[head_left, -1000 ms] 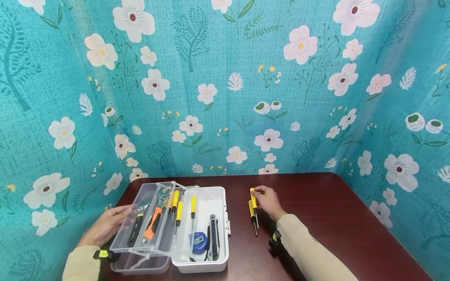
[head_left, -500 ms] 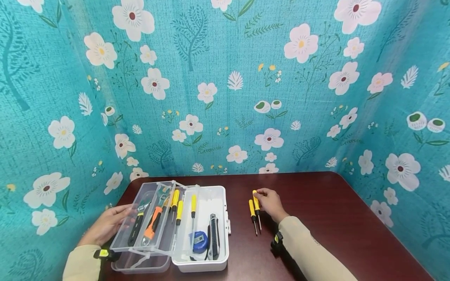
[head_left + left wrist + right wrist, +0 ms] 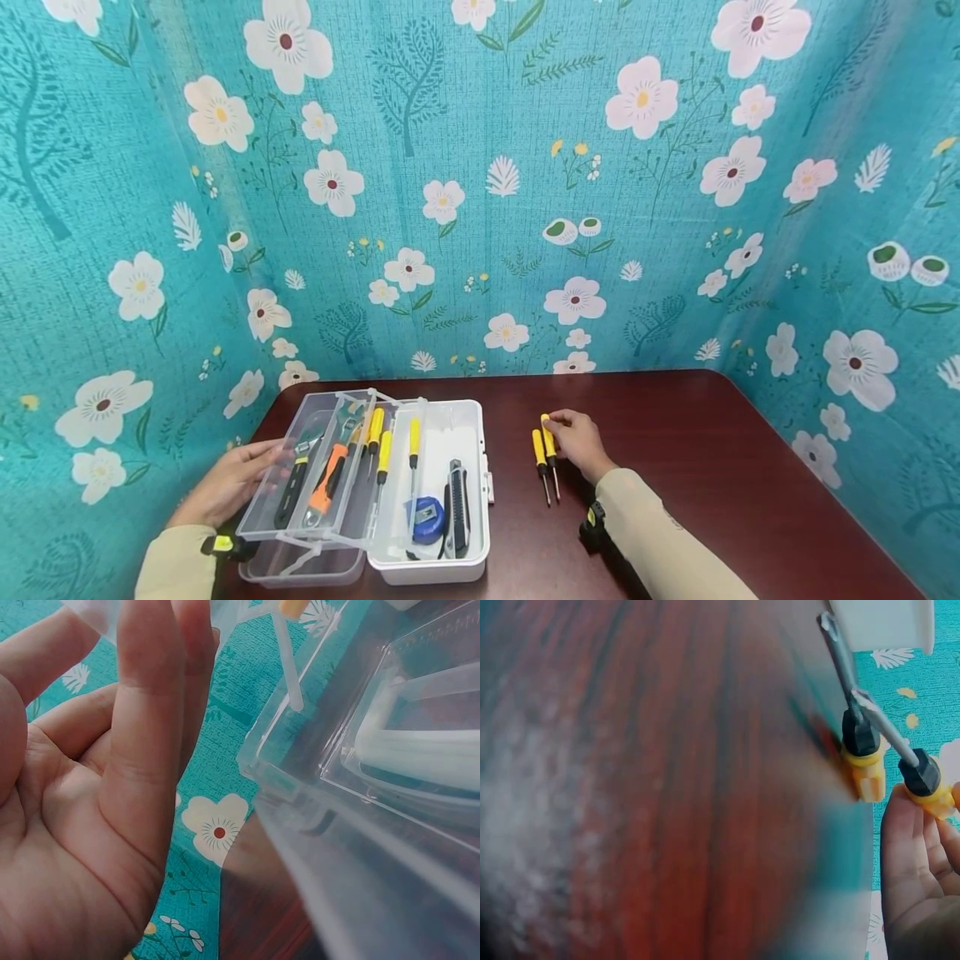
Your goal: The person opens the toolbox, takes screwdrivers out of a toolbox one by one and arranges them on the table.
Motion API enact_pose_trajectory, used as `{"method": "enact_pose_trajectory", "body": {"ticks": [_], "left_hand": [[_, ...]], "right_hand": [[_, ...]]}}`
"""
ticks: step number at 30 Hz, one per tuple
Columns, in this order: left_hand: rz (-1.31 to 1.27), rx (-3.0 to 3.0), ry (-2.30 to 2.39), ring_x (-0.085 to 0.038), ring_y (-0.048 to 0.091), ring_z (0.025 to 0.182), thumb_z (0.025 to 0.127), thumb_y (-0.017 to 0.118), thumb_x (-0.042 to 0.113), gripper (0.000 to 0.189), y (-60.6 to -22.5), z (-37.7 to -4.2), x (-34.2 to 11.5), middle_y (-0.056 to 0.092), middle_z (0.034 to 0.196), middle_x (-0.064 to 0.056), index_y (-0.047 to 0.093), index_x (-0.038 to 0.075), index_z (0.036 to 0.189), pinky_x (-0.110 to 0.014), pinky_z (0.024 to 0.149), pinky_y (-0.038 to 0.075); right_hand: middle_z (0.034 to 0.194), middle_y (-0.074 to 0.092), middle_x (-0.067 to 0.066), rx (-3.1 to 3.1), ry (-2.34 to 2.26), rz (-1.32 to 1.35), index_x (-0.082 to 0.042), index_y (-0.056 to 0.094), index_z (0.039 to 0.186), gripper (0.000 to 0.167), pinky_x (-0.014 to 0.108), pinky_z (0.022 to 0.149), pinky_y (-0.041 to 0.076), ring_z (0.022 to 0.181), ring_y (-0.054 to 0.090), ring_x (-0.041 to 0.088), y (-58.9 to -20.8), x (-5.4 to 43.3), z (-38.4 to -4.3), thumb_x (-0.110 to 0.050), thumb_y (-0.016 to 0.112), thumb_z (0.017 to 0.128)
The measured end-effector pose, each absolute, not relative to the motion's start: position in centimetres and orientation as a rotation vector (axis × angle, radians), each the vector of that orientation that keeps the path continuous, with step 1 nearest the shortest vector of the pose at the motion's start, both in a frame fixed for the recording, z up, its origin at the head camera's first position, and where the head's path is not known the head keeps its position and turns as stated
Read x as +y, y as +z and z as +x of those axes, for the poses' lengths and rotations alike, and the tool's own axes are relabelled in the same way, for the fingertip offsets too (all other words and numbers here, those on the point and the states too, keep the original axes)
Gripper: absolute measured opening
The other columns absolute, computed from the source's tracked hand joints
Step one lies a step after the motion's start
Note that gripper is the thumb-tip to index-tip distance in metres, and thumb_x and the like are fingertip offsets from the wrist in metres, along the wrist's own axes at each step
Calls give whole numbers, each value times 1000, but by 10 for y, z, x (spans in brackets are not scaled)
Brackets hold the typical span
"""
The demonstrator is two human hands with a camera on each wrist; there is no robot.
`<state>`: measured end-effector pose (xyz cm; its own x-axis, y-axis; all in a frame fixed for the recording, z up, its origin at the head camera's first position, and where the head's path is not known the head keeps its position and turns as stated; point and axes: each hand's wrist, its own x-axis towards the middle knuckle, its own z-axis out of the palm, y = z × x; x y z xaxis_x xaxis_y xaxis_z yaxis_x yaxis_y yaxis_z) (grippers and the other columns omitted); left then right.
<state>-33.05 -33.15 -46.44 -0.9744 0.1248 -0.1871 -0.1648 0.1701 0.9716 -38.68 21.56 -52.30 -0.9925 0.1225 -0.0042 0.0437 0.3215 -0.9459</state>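
Observation:
My right hand (image 3: 580, 442) pinches the yellow handle end of a screwdriver (image 3: 550, 440), whose slim shaft points toward me. A second yellow-and-black screwdriver (image 3: 540, 454) lies just left of it; in the right wrist view the shafts of the held screwdriver (image 3: 921, 772) and the other screwdriver (image 3: 861, 739) cross. My left hand (image 3: 236, 481) holds the left edge of the clear tray (image 3: 250, 510) of a white toolbox (image 3: 472, 417), its fingertips showing through the plastic. In the left wrist view the left hand's (image 3: 90, 795) fingers reach up to that plastic.
Inside the tray lie an adjustable wrench (image 3: 292, 492) and an orange-handled tool (image 3: 327, 477). More yellow screwdrivers (image 3: 414, 442), a blue tape measure (image 3: 427, 521) and a utility knife (image 3: 456, 508) are in the toolbox. A floral curtain (image 3: 480, 250) backs the dark table (image 3: 675, 433).
My right hand has moved slightly right and toward me with the screwdriver, now nearly parallel to the other one in the head view. The left hand stays at the tray edge.

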Motion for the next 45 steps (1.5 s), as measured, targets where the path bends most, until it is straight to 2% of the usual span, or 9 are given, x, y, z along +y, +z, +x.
{"method": "enact_pose_trajectory", "body": {"ticks": [12,33,45], "left_hand": [[-29,2228,1891,-21,64,93,100,57,32,64,-461,-330,-331,65,112,-6,37,-11,143,-38,77,54],[-27,2246,1862,-22,63,95,100,56,33,67,-464,-329,-332,64,118,-10,34,-12,144,-38,78,53],[-17,2207,1902,-22,64,93,100,57,33,64,-466,-330,-334,65,115,-6,37,-11,143,-38,77,54]], "right_hand": [[98,64,12,-2502,1781,-140,-1,64,117,28,36,62,57,75,63,22,-528,217,-388,-19,63,96],[94,65,10,-2583,1748,-194,0,64,116,28,35,63,57,74,63,21,-535,219,-387,-20,64,95],[87,65,5,-2714,1410,-167,-2,70,104,22,31,60,49,70,58,17,-530,220,-386,-20,65,92]]}}
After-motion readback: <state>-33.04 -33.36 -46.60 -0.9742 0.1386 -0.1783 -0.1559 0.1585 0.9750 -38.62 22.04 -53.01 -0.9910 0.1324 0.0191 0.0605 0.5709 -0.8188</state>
